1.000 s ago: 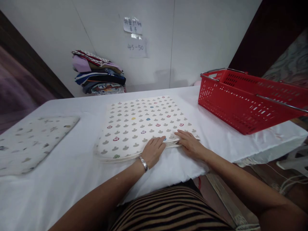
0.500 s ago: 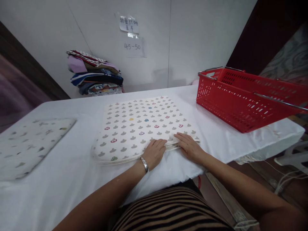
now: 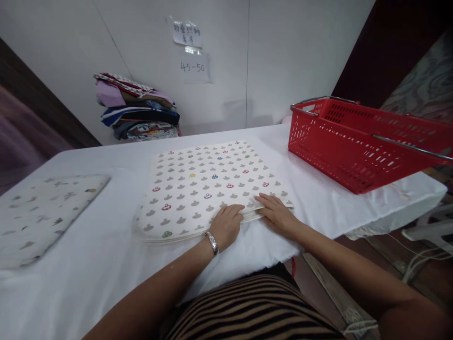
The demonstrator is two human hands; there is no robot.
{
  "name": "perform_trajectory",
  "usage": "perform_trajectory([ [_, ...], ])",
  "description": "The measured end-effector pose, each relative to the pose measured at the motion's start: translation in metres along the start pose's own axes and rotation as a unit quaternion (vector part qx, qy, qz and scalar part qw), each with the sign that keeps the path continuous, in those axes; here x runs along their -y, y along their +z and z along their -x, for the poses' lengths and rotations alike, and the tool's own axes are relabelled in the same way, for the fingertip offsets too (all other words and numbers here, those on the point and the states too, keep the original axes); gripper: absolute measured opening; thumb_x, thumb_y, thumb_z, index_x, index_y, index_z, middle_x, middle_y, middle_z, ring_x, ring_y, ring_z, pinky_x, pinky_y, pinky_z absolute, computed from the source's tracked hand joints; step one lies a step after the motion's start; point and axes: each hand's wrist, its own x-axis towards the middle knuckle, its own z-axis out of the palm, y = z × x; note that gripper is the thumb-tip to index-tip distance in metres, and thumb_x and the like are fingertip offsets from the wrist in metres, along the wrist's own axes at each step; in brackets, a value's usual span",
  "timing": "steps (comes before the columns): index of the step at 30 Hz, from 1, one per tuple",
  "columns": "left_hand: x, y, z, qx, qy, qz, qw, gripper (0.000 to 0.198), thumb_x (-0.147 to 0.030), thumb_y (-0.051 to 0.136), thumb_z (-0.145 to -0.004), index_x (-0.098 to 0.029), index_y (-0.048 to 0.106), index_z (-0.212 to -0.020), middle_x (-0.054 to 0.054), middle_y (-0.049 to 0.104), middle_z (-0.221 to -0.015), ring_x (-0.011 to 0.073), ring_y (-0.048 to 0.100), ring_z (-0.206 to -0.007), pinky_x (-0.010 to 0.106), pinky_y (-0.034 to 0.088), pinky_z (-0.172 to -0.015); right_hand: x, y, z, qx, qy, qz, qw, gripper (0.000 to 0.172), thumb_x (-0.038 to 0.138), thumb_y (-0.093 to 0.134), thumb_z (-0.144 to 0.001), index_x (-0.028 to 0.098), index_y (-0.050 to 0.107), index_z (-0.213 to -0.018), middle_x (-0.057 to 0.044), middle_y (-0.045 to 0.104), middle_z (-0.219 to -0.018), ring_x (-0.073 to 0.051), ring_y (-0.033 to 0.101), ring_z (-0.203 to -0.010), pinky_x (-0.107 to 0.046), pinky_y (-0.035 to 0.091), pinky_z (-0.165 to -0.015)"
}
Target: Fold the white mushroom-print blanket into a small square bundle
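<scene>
White fabric covers your surface (image 3: 92,264). At far left, a leaf-print cloth (image 3: 46,215) lies flat and folded, neither hand near it; judged finished, or at least set aside. Next, a pile of mixed fabrics (image 3: 141,106) stands by the wall, behind the far edge, untouched by you.

Mid-surface, directly before you: the motif-print cloth (image 3: 212,189), flat, squared, stacked in layers. Folding judged well advanced. Remaining, as far as can be told: along the near edge the layers are not flush, with a gap showing between your hands. Your left hand (image 3: 227,222) lies back up over that edge, fingers extended on the cloth; thumb hidden, so cannot tell whether it pinches. Your right hand (image 3: 278,215) is at the same edge, further right, fingers spread on top; cannot tell whether the layers are gripped. Well right, the red basket (image 3: 339,156) stands apart from the cloth; its floor is out of sight.

Counts, left to right: leaf-print cloth, 1; pile, 1 (pieces overlap, no reliable count); paper notices (image 3: 194,67) on the wall, 2; motif-print cloth, 1 (layers several, exact number unclear); bracelet (image 3: 212,243), 1, on your left wrist; hands, 2, both yours; basket, 1.
</scene>
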Motion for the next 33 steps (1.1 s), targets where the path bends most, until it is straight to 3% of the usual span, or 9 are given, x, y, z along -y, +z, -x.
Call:
perform_trajectory([
  [5,-0.0006,0.0025,0.0013,0.013,-0.008,-0.004,1.000,0.021,-0.006,0.048,-0.075,-0.016,0.058,-0.090,0.007,0.053,-0.122,0.0214,0.045,-0.112,0.038,0.040,-0.091,0.0007,-0.0003,0.0028,-0.022,0.005,-0.025,0.999,0.018,0.011,0.045,-0.082,0.018,0.058,-0.093,-0.009,0.041,-0.137,-0.025,0.029,-0.130,-0.048,0.034,-0.098],
  [10,-0.0044,0.0025,-0.0016,0.024,-0.015,-0.010,1.000,0.017,-0.018,0.052,-0.081,-0.017,0.058,-0.097,0.007,0.053,-0.122,0.0226,0.046,-0.111,0.040,0.039,-0.092,0.0000,0.0014,0.0049,-0.027,0.007,-0.035,0.999,0.017,0.009,0.046,-0.081,0.018,0.057,-0.091,-0.009,0.041,-0.137,-0.024,0.029,-0.130,-0.048,0.034,-0.098],
  [19,-0.0045,0.0050,-0.0006,0.014,0.009,0.002,1.000,0.013,-0.020,0.050,-0.084,-0.017,0.062,-0.088,0.006,0.055,-0.120,0.0220,0.047,-0.111,0.039,0.038,-0.093,0.0004,0.0016,0.0074,-0.025,-0.004,-0.030,0.999,0.017,0.010,0.046,-0.082,0.018,0.058,-0.092,-0.009,0.042,-0.136,-0.024,0.029,-0.130,-0.049,0.035,-0.097],
  [24,-0.0022,0.0053,-0.0004,0.018,0.005,0.041,0.999,0.017,-0.023,0.043,-0.088,-0.018,0.059,-0.090,0.006,0.061,-0.107,0.0186,0.053,-0.099,0.037,0.041,-0.086,0.0011,0.0033,0.0087,-0.037,-0.013,-0.008,0.999,0.017,0.015,0.045,-0.086,0.020,0.061,-0.092,-0.009,0.042,-0.136,-0.025,0.030,-0.130,-0.051,0.036,-0.096],
  [28,-0.0021,0.0065,-0.0024,0.017,-0.043,0.065,0.997,0.017,-0.019,0.042,-0.087,-0.017,0.054,-0.099,0.005,0.063,-0.095,0.0181,0.057,-0.090,0.034,0.043,-0.080,0.0018,0.0034,0.0089,-0.034,-0.014,0.013,0.999,0.020,0.017,0.042,-0.088,0.020,0.061,-0.094,-0.009,0.041,-0.137,-0.024,0.028,-0.131,-0.050,0.035,-0.098],
  [33,-0.0004,0.0041,-0.0057,0.010,-0.035,0.062,0.997,0.019,-0.017,0.042,-0.087,-0.019,0.057,-0.100,0.002,0.064,-0.096,0.0165,0.056,-0.091,0.032,0.044,-0.081,0.0001,0.0034,0.0087,-0.028,-0.022,0.013,0.999,0.018,0.015,0.044,-0.087,0.019,0.061,-0.091,-0.008,0.039,-0.139,-0.024,0.027,-0.131,-0.048,0.033,-0.099],
])
